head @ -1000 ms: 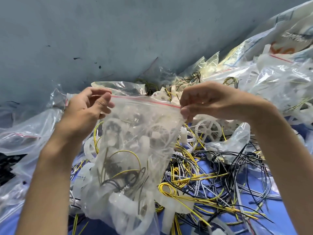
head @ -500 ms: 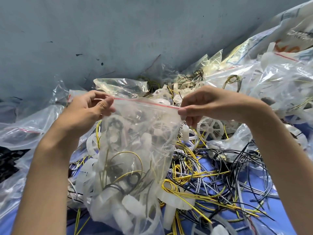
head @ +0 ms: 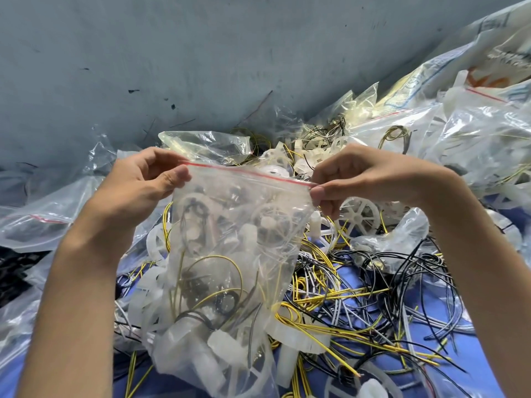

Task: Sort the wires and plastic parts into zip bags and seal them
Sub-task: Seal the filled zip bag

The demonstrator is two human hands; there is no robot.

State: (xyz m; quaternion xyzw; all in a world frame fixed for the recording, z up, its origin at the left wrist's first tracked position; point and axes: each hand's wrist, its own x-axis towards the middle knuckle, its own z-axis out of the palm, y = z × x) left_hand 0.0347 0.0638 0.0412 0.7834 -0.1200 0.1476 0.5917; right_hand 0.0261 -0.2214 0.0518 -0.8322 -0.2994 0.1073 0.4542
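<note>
Fingers of the left hand partly behind the zip bag; forearms beyond the lower edge.

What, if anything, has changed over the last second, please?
Almost nothing: the left hand and right hand still pinch the top corners of the filled zip bag, perhaps drawing its red seal strip slightly tauter. The loose wires beneath lie as before.

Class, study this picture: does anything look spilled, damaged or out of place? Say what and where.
Wires and plastic parts lie tangled in a loose heap behind and beside the bag, unsorted. The bag itself looks undamaged.
</note>
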